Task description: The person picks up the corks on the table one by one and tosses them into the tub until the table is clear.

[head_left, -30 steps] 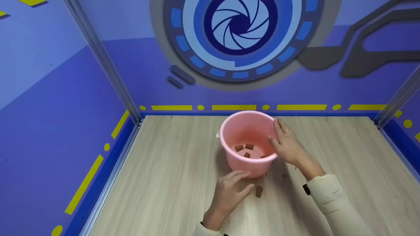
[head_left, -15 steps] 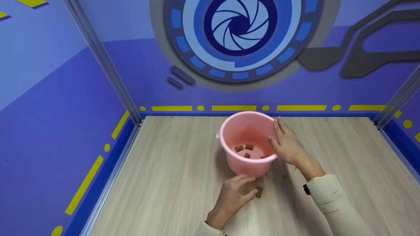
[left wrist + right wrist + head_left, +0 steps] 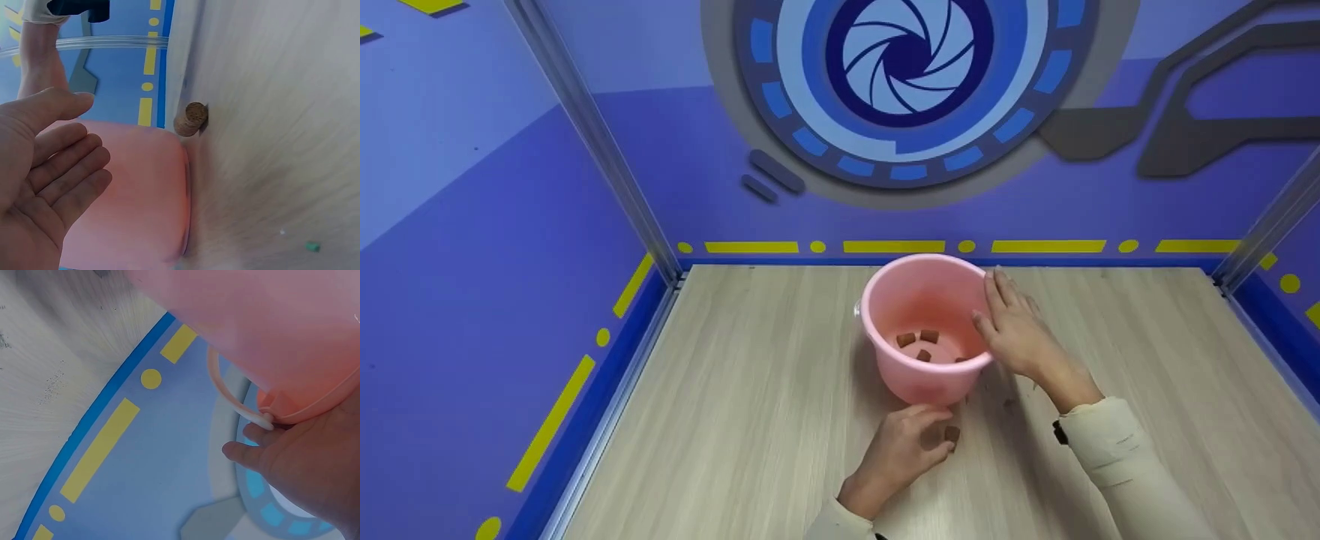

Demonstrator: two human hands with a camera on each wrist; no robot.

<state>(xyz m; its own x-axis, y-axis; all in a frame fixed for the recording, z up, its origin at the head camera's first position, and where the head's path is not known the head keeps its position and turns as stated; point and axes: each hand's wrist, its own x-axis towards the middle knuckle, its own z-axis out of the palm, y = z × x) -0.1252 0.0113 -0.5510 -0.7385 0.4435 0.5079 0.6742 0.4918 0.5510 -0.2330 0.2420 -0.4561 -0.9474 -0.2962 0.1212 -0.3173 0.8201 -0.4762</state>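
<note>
A pink bucket (image 3: 930,382) stands upright on the wooden table, several brown corks (image 3: 928,337) lying on its bottom. My right hand (image 3: 1020,334) grips the right side of its rim, thumb over the inside and fingers outside, near the handle (image 3: 225,391) in the right wrist view. In front of the bucket, one more cork (image 3: 191,118) lies on the tabletop. My left hand (image 3: 900,450) is just left of that cork, its fingers loosely bent; the left wrist view shows a gap between the fingertips (image 3: 101,179) and the cork.
The table (image 3: 735,405) is bounded by a blue patterned back wall (image 3: 675,165) and a left wall (image 3: 510,247), joined by a metal corner post (image 3: 600,142). A tiny green scrap (image 3: 313,246) lies on the tabletop.
My left hand has moved a little to the right, toward the loose cork, and now partly covers it in the head view. My right hand and the bucket have stayed put.
</note>
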